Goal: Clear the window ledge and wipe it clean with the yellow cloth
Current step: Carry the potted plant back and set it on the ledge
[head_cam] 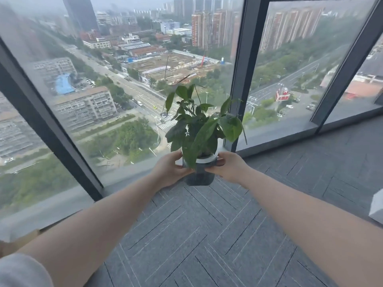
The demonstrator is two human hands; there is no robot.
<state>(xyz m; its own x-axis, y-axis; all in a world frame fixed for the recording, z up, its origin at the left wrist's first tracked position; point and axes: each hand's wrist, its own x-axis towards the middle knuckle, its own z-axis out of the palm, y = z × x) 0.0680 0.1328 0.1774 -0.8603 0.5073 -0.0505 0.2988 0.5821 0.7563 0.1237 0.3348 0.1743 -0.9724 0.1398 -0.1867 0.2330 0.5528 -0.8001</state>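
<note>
Gripping a potted plant (200,129) w/ both hands: left hand (169,169) and right hand (227,167) wrapped around opp. sides of the dark pot just below its white rim, arms outstretched. Pot upright, above grey carpet floor (196,235), near window ledge (132,172).

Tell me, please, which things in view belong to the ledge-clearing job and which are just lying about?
Part of the job:
- potted plant, held by the left hand and right hand
- window ledge

Just lying about:
- white object at the right edge
- brown object at the lower left, too cropped to identify

No yellow cloth is visible.
</note>
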